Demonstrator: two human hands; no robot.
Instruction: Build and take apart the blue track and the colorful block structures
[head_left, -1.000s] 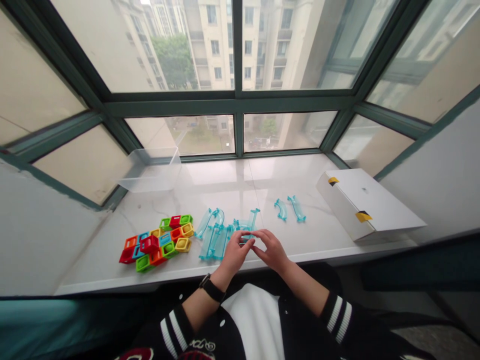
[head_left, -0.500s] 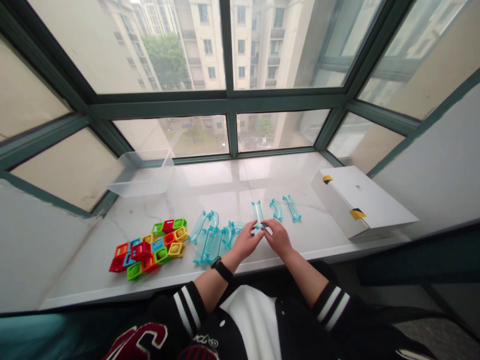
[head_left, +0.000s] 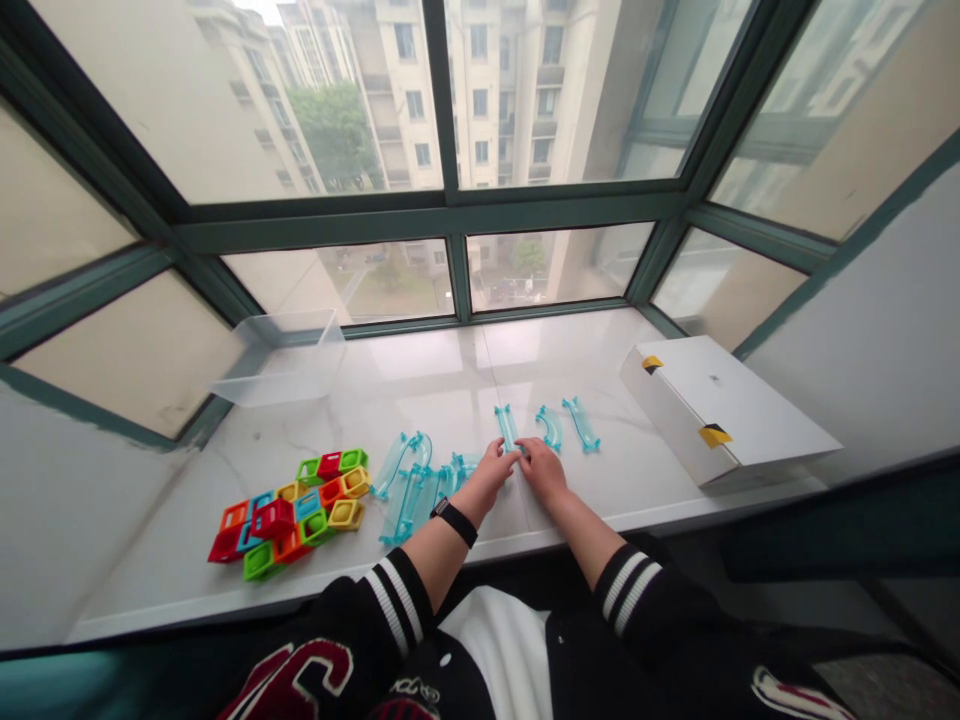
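Both my hands rest on the white marble sill, meeting at a clear teal track piece that lies flat there. My left hand, with a black watch on its wrist, has its fingers curled onto the near end of that piece. My right hand pinches the same end from the right. Two more teal track pieces lie side by side just right of it. A heap of several teal track pieces sits left of my left hand.
A cluster of several coloured square blocks lies at the left front of the sill. A clear plastic tub stands at the back left. A white cardboard box with yellow tabs lies at the right. Window frames ring the sill.
My hands lifted a teal track piece from beside the heap, carried it right and away from me, and set it down beside the two separate pieces.
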